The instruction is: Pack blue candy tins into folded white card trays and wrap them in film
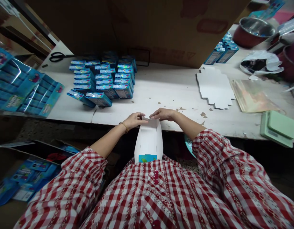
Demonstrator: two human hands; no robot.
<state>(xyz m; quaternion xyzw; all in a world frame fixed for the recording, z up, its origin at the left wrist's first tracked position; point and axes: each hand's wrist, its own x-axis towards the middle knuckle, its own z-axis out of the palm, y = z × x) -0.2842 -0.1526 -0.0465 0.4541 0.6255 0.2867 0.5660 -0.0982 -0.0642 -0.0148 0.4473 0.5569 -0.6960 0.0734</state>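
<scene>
A part-folded cardboard box (pixel 150 140), white inside with a blue printed flap at its near end, rests between my body and the table edge. On the left corner of its far end, my left hand (pixel 135 120) grips the card between thumb and fingers. My right hand (pixel 164 114) pinches the right corner of the same end, its fingers bent over the edge. Both sides of the box stand up and bow outward. The inside that shows holds nothing.
Rows of small blue packets (pixel 103 79) stand at the back left, with wrapped display packs (pixel 22 86) beside them and scissors (pixel 57 57) behind. To the right lie flat white box blanks (pixel 215 87), clear plastic bags (pixel 254 95) and a green scale (pixel 278 127). A large carton (pixel 147 28) blocks the back.
</scene>
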